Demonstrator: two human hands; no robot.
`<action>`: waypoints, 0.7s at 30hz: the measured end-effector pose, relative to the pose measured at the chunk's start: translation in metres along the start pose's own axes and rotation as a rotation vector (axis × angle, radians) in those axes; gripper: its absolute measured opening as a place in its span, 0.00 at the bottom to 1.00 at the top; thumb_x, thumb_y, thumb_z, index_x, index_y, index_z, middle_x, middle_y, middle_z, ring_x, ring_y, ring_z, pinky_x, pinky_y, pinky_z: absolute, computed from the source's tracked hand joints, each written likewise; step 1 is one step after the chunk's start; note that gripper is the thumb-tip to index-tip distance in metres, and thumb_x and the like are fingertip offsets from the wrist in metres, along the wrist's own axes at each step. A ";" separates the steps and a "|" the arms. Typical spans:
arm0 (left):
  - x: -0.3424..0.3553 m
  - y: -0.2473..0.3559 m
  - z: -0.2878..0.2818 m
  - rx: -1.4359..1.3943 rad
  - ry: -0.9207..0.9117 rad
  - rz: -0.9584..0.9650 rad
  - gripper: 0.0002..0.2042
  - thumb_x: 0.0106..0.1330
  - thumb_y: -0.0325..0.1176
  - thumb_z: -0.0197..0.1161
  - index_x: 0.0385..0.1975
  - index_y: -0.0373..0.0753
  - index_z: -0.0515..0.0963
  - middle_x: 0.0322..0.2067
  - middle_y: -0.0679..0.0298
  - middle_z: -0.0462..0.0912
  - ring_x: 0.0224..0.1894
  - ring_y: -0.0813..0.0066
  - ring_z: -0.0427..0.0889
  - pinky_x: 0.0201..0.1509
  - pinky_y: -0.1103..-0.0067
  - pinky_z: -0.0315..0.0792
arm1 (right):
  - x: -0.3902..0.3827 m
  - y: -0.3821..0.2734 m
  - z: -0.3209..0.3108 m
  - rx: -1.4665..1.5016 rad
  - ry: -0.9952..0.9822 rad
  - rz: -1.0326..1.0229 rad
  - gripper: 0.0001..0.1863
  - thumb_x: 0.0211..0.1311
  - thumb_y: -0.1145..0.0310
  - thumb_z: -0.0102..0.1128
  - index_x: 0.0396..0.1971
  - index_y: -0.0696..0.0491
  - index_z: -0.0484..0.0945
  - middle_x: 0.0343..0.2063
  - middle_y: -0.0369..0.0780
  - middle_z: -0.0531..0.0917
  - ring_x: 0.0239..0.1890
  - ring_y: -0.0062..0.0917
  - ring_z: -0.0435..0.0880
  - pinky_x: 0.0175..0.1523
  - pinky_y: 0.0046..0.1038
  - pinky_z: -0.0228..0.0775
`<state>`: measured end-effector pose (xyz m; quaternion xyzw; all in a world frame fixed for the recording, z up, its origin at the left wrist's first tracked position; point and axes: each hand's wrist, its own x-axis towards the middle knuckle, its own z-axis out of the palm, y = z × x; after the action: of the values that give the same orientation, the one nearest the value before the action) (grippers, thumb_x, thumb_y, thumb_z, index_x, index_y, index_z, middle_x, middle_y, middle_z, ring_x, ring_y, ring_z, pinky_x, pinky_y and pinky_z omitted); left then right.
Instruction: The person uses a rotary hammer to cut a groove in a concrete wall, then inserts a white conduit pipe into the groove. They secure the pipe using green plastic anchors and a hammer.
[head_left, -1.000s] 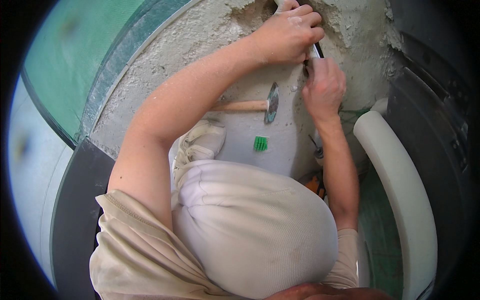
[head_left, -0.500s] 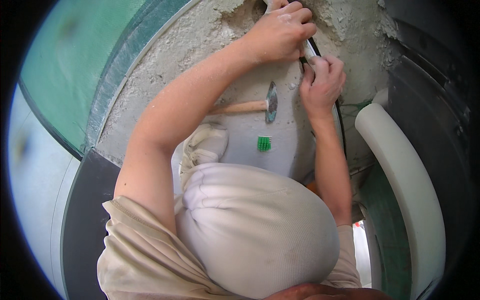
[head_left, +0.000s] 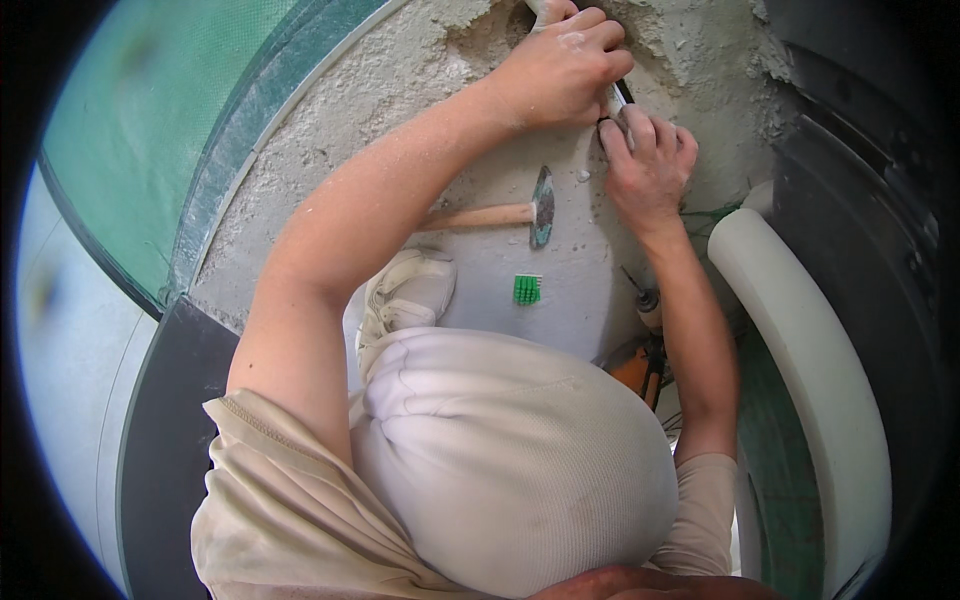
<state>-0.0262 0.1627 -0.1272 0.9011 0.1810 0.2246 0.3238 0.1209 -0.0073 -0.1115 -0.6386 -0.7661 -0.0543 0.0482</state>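
Observation:
Both hands meet at a thin dark-and-pale strip by the rough plaster. My left hand is closed round it at the far end, fingers curled, its back dusted white. Just nearer and to the right, my right hand pinches the strip between thumb and fingers. How the strip runs beyond my hands is hidden. A hammer with a wooden handle lies on the dusty floor, its handle partly behind my left forearm. Nearer me lies a small cluster of green plastic wall plugs.
Broken, crumbly plaster borders the work at the far side. An orange-and-black power drill lies beside my right forearm. A thick white tube curves down the right. Green sheeting covers the far left. My shoe stands near the hammer.
My right forearm has swung right, uncovering the drill. The strip's lower stretch, which showed along that forearm, is no longer visible. My left hand has barely moved.

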 end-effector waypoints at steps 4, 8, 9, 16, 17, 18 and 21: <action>0.000 -0.003 0.000 -0.012 0.020 0.018 0.13 0.45 0.34 0.68 0.32 0.39 0.78 0.38 0.58 0.74 0.49 0.57 0.75 0.55 0.60 0.64 | -0.003 -0.001 0.005 0.000 -0.012 0.030 0.12 0.60 0.68 0.62 0.44 0.42 0.79 0.53 0.34 0.74 0.52 0.29 0.77 0.58 0.44 0.65; -0.001 -0.002 0.002 0.000 0.002 0.003 0.13 0.45 0.34 0.68 0.31 0.39 0.78 0.38 0.58 0.74 0.49 0.57 0.75 0.55 0.60 0.63 | -0.009 -0.003 0.010 0.080 0.029 0.122 0.12 0.61 0.70 0.61 0.44 0.43 0.79 0.54 0.34 0.75 0.53 0.31 0.77 0.58 0.44 0.65; 0.000 -0.002 0.003 0.002 -0.001 0.003 0.12 0.45 0.34 0.68 0.31 0.40 0.78 0.38 0.58 0.74 0.49 0.57 0.75 0.55 0.60 0.63 | -0.010 -0.003 0.011 0.103 0.038 0.151 0.12 0.62 0.70 0.61 0.45 0.43 0.79 0.54 0.35 0.75 0.53 0.31 0.77 0.59 0.44 0.65; 0.000 -0.001 0.002 0.000 0.027 0.010 0.10 0.46 0.33 0.68 0.28 0.39 0.78 0.37 0.57 0.74 0.50 0.56 0.74 0.55 0.59 0.63 | -0.005 -0.009 0.009 0.162 0.015 0.195 0.15 0.60 0.72 0.62 0.47 0.43 0.80 0.56 0.34 0.76 0.55 0.34 0.77 0.61 0.45 0.63; 0.000 0.000 0.002 -0.006 0.025 0.003 0.10 0.46 0.33 0.68 0.28 0.39 0.78 0.38 0.56 0.74 0.50 0.56 0.74 0.55 0.59 0.63 | -0.004 -0.009 0.008 0.160 0.004 0.194 0.16 0.60 0.72 0.62 0.47 0.43 0.80 0.56 0.34 0.76 0.55 0.34 0.76 0.61 0.45 0.62; 0.000 0.000 0.002 -0.012 0.024 -0.004 0.09 0.47 0.33 0.68 0.27 0.39 0.78 0.38 0.56 0.74 0.50 0.55 0.74 0.55 0.59 0.63 | -0.004 -0.009 0.007 0.157 -0.007 0.192 0.16 0.59 0.73 0.62 0.48 0.42 0.80 0.56 0.34 0.76 0.55 0.34 0.76 0.62 0.44 0.62; 0.002 -0.001 0.004 -0.024 0.017 -0.018 0.08 0.47 0.32 0.67 0.26 0.39 0.78 0.40 0.55 0.74 0.51 0.54 0.74 0.55 0.59 0.63 | -0.005 -0.008 0.009 0.151 0.007 0.192 0.16 0.59 0.72 0.63 0.47 0.40 0.81 0.56 0.33 0.76 0.55 0.33 0.76 0.63 0.45 0.61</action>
<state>-0.0231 0.1620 -0.1295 0.8935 0.1894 0.2316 0.3349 0.1134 -0.0119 -0.1213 -0.7033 -0.7033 0.0061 0.1036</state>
